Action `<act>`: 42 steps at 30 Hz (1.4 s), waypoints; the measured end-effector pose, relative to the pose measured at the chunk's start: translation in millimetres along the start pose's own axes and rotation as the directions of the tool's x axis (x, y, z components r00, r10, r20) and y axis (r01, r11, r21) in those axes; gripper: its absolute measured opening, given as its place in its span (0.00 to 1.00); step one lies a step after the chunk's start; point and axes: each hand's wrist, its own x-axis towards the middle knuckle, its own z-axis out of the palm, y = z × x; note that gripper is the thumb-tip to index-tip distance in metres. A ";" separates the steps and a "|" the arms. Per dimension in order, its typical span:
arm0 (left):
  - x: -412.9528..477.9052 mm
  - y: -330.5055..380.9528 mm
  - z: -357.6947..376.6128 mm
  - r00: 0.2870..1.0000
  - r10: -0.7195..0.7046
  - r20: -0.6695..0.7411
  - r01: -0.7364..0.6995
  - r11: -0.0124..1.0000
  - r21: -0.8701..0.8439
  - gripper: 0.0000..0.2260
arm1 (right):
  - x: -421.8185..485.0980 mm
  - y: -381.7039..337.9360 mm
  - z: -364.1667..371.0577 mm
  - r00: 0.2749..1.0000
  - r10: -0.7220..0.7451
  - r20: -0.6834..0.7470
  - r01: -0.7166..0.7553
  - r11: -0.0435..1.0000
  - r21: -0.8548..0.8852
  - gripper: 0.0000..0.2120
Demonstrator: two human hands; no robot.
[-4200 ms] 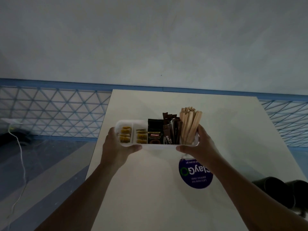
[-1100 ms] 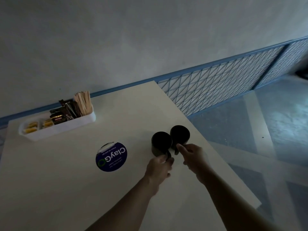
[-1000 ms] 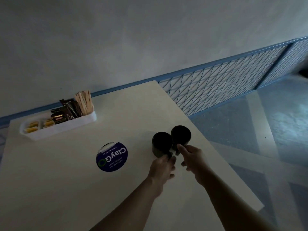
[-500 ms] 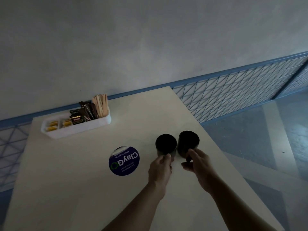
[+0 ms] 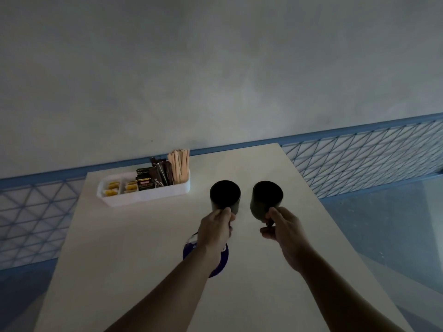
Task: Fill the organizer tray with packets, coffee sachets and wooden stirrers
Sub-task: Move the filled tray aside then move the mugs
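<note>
Organizer tray (image 5: pixel 155 198) sits at 10 o'clock from the hands, near the far edge of the desk (image 5: pixel 134 264). Yellow packets (image 5: pixel 111 188) lie at its 9 o'clock end, coffee sachets (image 5: pixel 157 179) in the middle, wooden stirrers (image 5: pixel 179 166) upright at 3. Probably light, stiff plastic; the tall stirrers could tip, so best taken by both short ends.

Left grip (image 5: pixel 215 227) clamped on left mug (image 5: pixel 225 195); right grip (image 5: pixel 280 226) clamped on right mug (image 5: pixel 266 197).

Desk pale and smooth. Grey wall and blue mesh railing (image 5: pixel 359 159) behind. Light dim.
</note>
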 end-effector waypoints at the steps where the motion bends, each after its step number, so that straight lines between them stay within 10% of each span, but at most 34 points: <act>1: 6.9 4.6 -4.0 1.000 0.001 -0.009 -0.001 1.000 0.002 0.13 | 7.8 -3.1 5.3 1.000 -0.002 0.012 0.002 1.000 -0.009 0.12; 42: 156.8 33.5 -1.5 0.994 -0.080 -0.069 0.079 0.997 -0.010 0.10 | 176.5 -8.6 73.0 0.997 0.040 0.062 -0.026 0.975 -0.219 0.11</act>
